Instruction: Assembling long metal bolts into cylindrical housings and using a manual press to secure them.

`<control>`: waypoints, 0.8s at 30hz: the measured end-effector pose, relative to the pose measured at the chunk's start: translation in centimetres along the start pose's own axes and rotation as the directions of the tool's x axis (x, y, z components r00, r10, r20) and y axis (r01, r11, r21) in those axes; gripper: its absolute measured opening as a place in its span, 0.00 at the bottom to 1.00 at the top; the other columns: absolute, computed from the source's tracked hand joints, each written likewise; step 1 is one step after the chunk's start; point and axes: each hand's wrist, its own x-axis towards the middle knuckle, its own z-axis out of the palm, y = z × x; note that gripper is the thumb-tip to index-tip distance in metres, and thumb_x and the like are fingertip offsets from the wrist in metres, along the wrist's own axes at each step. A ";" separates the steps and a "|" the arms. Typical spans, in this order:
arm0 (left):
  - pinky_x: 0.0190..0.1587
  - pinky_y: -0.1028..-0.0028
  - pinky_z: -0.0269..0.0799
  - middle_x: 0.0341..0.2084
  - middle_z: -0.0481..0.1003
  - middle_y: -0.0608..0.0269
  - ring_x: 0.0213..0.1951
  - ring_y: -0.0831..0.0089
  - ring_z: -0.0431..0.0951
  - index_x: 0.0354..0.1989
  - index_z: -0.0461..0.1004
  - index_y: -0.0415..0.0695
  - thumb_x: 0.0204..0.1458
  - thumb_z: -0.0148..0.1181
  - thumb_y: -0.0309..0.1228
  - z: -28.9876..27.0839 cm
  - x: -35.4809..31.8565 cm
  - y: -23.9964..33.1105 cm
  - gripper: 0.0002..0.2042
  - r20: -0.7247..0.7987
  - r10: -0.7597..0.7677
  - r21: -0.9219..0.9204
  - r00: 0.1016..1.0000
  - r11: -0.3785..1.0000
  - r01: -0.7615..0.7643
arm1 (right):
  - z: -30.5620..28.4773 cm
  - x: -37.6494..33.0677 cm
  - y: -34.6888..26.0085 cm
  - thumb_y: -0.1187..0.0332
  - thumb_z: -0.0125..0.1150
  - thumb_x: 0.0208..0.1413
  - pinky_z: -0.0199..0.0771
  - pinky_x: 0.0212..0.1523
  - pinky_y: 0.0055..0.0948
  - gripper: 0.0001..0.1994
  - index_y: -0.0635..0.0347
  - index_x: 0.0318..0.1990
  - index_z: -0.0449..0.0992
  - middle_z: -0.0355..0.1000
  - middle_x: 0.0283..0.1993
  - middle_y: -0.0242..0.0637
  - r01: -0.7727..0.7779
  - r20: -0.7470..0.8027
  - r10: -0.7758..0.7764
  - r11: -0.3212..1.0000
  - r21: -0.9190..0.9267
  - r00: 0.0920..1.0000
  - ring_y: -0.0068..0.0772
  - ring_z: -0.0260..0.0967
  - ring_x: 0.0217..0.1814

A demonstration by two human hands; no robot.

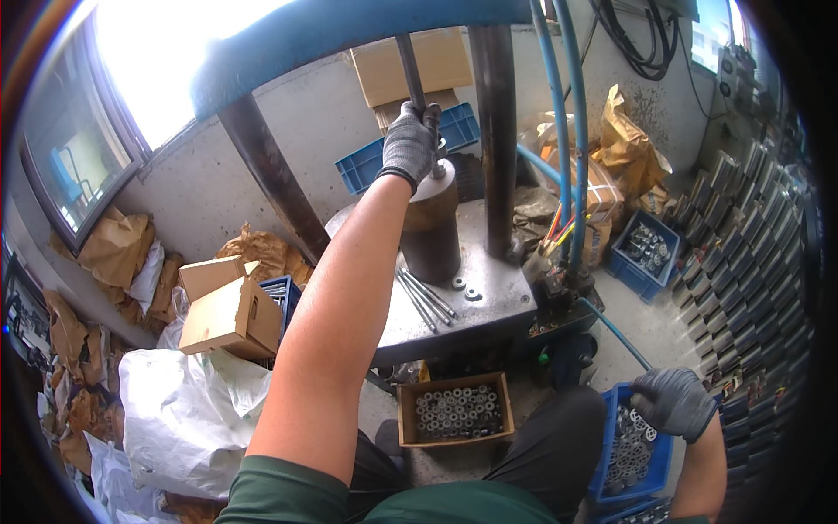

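My left hand (410,142), in a grey knitted glove, is raised at the press and closed round an upright metal rod (438,166). The rod stands on top of a dark steel cylinder (431,231); its upper part is hidden by my fingers. Directly above my fist is the press's slim dark ram (409,70). My right hand (674,403), also gloved, is low on the right, its fingers curled round the end of a blue lever (615,334). On the steel press table (493,307) lie several thin metal rods (424,299) and small washer-like rings (472,294).
Below the table sits a carton (456,443) of small metal rings. A blue bin (668,458) of flat metal parts is under my right hand; another blue bin (644,253) stands beyond. Stacked metal cylinders (742,262) line the right. Left are an opened cardboard box (231,316) and white sacks (179,419).
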 end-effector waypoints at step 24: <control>0.34 0.65 0.79 0.25 0.79 0.56 0.29 0.66 0.83 0.52 0.73 0.42 0.70 0.52 0.48 -0.2 -1.0 1.0 0.20 0.011 -0.006 0.019 1.000 1.000 0.006 | -0.2 0.1 0.7 0.63 0.66 0.53 0.80 0.42 0.44 0.13 0.59 0.42 0.84 0.81 0.36 0.48 0.081 0.214 -0.051 0.988 -0.134 0.976 0.53 0.80 0.39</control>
